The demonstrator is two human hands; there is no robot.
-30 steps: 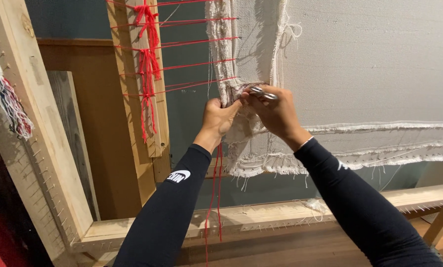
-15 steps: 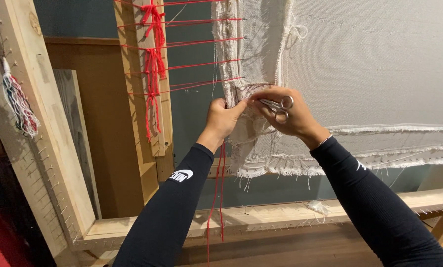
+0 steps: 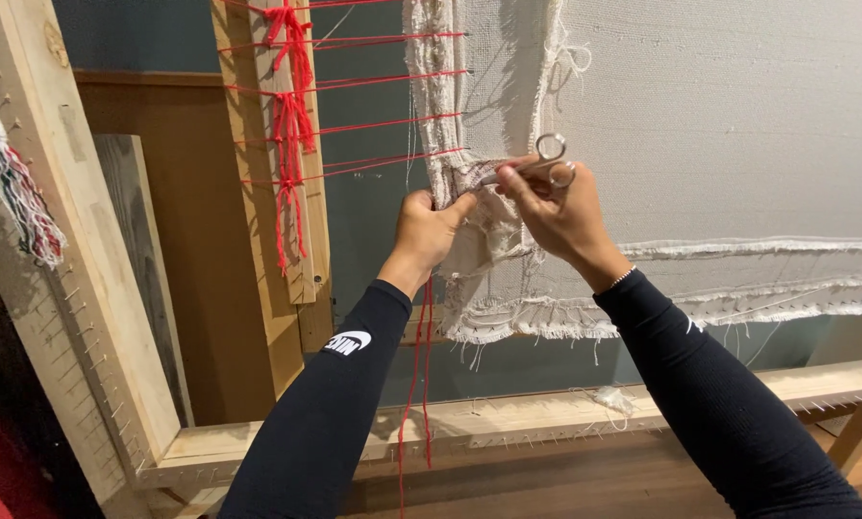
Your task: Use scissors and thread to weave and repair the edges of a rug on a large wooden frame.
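The right hand [image 3: 561,207] grips small metal scissors [image 3: 537,165], long axis pointing left at the frayed cloth edge [image 3: 474,183]. The left hand [image 3: 429,226], just left of the blades and nearer, pinches that edge where red threads [image 3: 383,163] run leftward.

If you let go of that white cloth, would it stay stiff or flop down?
Probably flop. The white cloth looks thin and woven, and it bunches softly where the left hand pinches it. Its frayed edge hangs in loose threads, so it seems light and easily tugged. The red strings appear to hold it taut.
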